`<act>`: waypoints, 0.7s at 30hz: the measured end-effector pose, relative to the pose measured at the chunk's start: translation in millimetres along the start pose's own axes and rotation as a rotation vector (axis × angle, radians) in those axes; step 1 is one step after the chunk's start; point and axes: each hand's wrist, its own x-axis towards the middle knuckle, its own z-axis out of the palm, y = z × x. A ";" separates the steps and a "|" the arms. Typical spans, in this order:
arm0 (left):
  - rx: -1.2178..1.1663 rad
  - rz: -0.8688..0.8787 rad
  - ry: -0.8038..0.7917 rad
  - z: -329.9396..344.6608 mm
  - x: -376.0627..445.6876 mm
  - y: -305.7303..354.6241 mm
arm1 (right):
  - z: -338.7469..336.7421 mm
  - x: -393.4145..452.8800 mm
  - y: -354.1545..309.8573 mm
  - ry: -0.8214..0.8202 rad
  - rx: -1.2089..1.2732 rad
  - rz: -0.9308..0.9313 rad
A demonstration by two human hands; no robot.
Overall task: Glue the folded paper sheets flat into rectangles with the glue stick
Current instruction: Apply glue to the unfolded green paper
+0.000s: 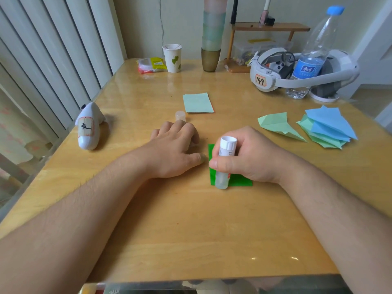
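My right hand (248,153) grips the white glue stick (225,164), held tip down on a dark green folded paper (237,180) that lies flat on the wooden table (191,219). My left hand (176,147) rests on the table just left of the paper, fingers relaxed, thumb tip near the paper's left edge. The glue stick's clear cap (180,115) stands beyond the left hand. A pale green rectangle (198,102) lies farther back. To the right lie a light green folded paper plane (277,125) and a pile of blue and green folded papers (327,129).
A white shark-shaped toy (89,126) lies at the left. At the back stand a paper cup (172,58), a snack packet (150,64), stacked cups (212,39), a small wooden shelf (269,28), a headset (297,75) and a water bottle (311,56).
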 end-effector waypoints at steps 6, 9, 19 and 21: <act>-0.008 0.006 0.024 1.9 0.7 -1.5 | -12.9 -2.7 3.8 0.023 -0.112 0.040; -0.011 0.008 0.029 1.7 0.6 -1.5 | -20.4 -3.9 6.4 0.023 -0.147 0.046; -0.013 0.005 0.017 -0.1 -0.3 0.5 | -8.2 -3.9 -5.3 -0.002 0.015 -0.037; -0.010 0.004 0.015 -1.0 -0.5 1.0 | -4.6 -3.1 -5.9 -0.024 0.011 -0.035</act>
